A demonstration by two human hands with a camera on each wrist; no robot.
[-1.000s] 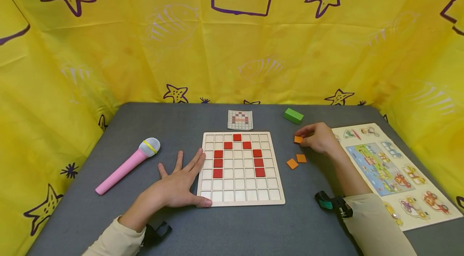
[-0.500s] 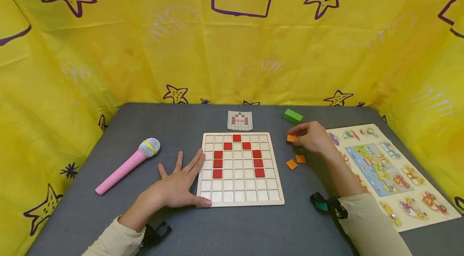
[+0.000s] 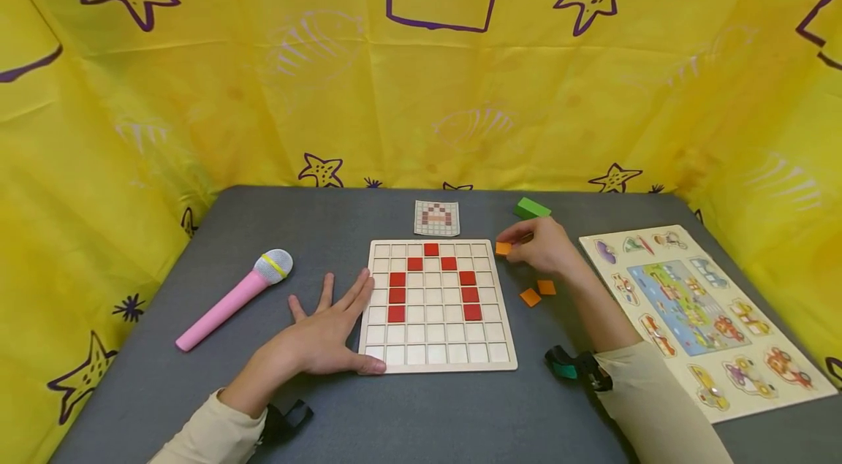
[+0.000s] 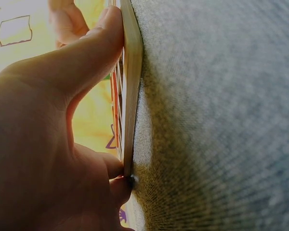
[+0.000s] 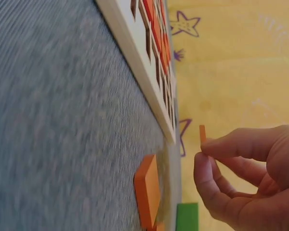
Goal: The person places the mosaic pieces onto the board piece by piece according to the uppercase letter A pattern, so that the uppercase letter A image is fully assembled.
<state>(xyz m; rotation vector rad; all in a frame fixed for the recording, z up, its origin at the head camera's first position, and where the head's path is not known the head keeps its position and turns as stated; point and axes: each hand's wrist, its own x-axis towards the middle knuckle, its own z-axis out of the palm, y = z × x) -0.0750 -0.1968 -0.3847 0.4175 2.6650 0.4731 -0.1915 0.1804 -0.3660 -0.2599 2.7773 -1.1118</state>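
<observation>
My left hand (image 3: 325, 340) lies flat with spread fingers against the left side of a wooden grid board (image 3: 447, 368), its thumb resting on the near left corner. In the left wrist view, the thumb and fingers touch the board's edge. Red square tiles (image 3: 470, 294) sit in several of the board's cells in an arch shape. Just right of the far right corner, my right hand (image 3: 546, 248) pinches an orange square tile (image 3: 503, 248) between thumb and fingers, seen edge-on in the right wrist view. Two more orange tiles (image 3: 529, 297) lie on the table below that hand.
A small card (image 3: 437, 218) printed with a letter A pattern lies beyond the board. Behind my right hand is a green block (image 3: 531, 208). A pink toy microphone (image 3: 230, 303) lies left; a picture puzzle board (image 3: 756, 405) lies right, partly under my right forearm.
My right hand has moved left toward the grid board, carrying the orange tile with it. The left hand stays in place on the board's edge.
</observation>
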